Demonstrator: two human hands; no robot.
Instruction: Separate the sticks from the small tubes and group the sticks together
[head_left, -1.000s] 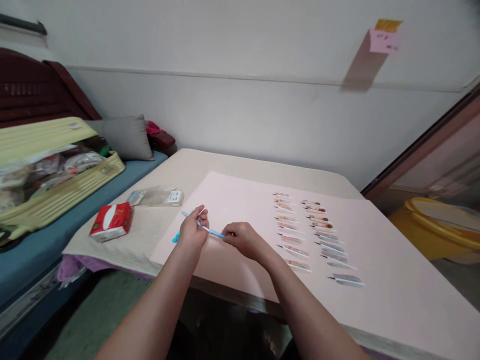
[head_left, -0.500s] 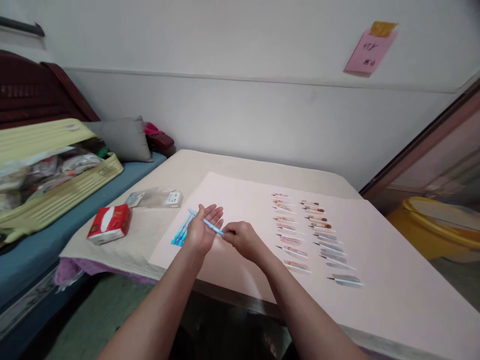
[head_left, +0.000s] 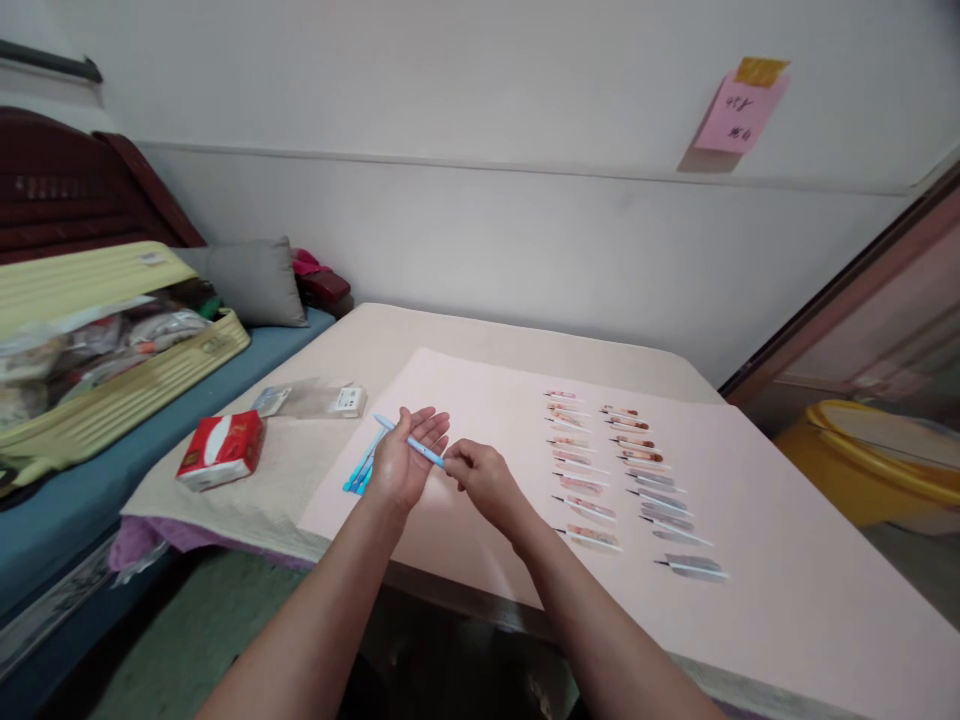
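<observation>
A light blue pen [head_left: 425, 452] lies slantwise across the upturned palm of my left hand [head_left: 405, 465]. The thumb presses it there while the other fingers stretch out. My right hand [head_left: 480, 475] pinches the pen's near end between thumb and fingertips. Left of my left hand, several blue pens [head_left: 360, 475] lie side by side on the pale pink sheet [head_left: 495, 385], partly hidden by that hand. Farther right, two columns of slim refills with patterned pieces [head_left: 585, 487] beside them are laid out on the sheet.
A red tissue pack [head_left: 222, 450] and a clear plastic bag [head_left: 311, 398] lie on the table's left side. Left of the table is a bed with an open yellow suitcase [head_left: 124, 390]. A yellow tub [head_left: 874, 460] stands beyond the right edge.
My right fingers have shifted slightly at the pen's end. The pen stays across my left palm. The whole view has moved a little.
</observation>
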